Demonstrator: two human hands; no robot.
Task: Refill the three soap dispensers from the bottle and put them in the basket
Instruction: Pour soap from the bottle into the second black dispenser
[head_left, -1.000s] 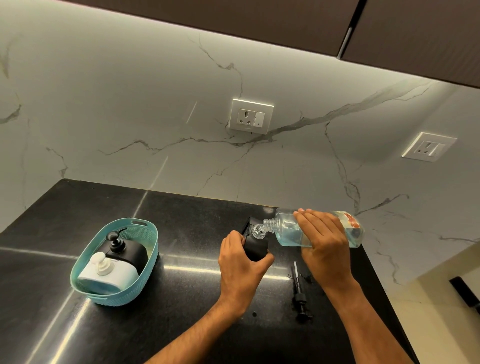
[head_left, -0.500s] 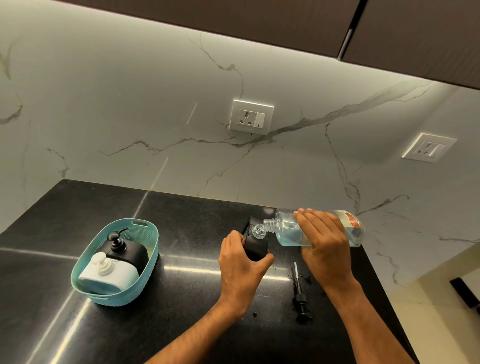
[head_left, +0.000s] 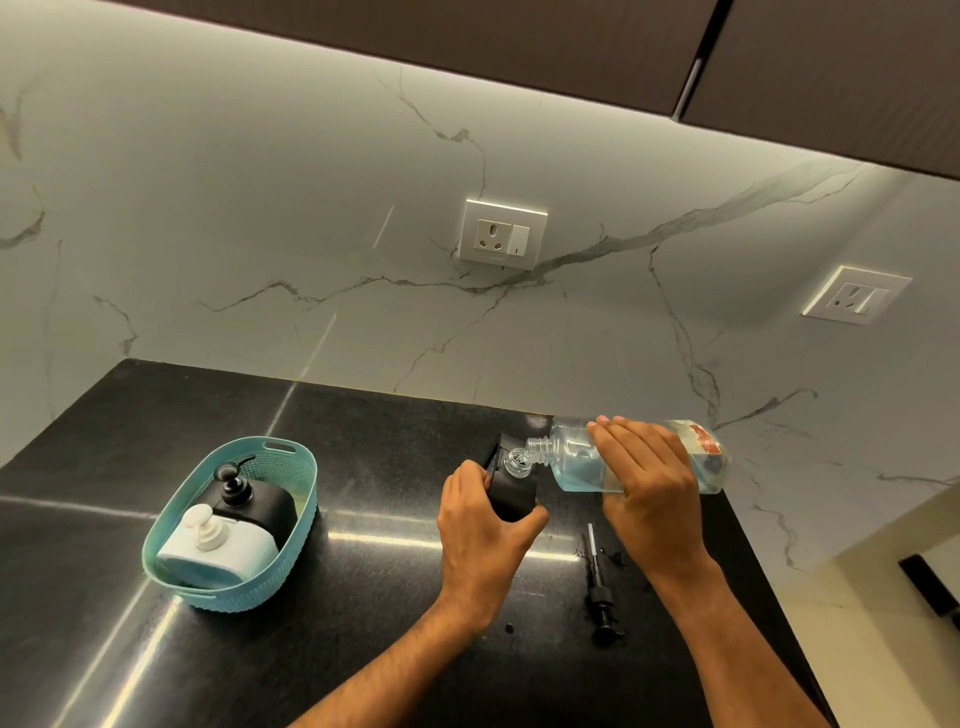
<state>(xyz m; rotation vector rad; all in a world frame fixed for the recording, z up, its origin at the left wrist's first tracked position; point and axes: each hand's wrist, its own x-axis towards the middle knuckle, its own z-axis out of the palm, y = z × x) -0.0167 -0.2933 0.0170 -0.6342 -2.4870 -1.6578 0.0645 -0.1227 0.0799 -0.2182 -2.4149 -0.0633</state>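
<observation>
bottle (head_left: 576, 457) middle hidden by fingers (head_left: 631, 441)

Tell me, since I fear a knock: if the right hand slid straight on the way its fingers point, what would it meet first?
The right hand grips the clear plastic refill bottle, fingers pointing up-left. Past the bottle, that line looks free over the black stone counter to the marble wall; depth is unclear.
</observation>
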